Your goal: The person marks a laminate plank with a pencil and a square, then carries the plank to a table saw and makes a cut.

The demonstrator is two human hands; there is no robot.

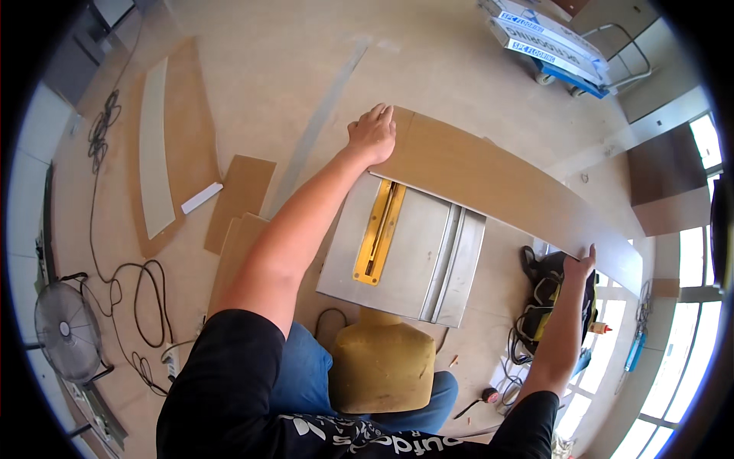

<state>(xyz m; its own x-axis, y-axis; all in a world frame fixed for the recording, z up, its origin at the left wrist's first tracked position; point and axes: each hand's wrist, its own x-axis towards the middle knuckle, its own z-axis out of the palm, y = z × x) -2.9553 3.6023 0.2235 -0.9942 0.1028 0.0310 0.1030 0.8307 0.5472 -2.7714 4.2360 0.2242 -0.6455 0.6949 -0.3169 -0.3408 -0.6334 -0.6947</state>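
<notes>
A long brown flooring plank (489, 172) lies across the far end of a table saw (417, 245) and reaches out past it to the right. My left hand (373, 135) is closed round the plank's left end, thumb side out of sight. With my right hand (581, 264) I grip its near edge toward the right end, thumb on top and fingers beneath. The saw has a grey metal top, a yellow slotted insert (380, 233) on the left and a grooved rail (447, 264) on the right. A worn yellow-brown housing (382, 363) sits at its near side, between my knees.
Boards (172, 145) and cut brown pieces (241, 203) lie on the floor at left, near loose cables (145, 298) and a round fan (67, 329). An open tool bag (547, 294) stands under my right hand. A blue trolley (558, 69) carries flat boxes at the far right.
</notes>
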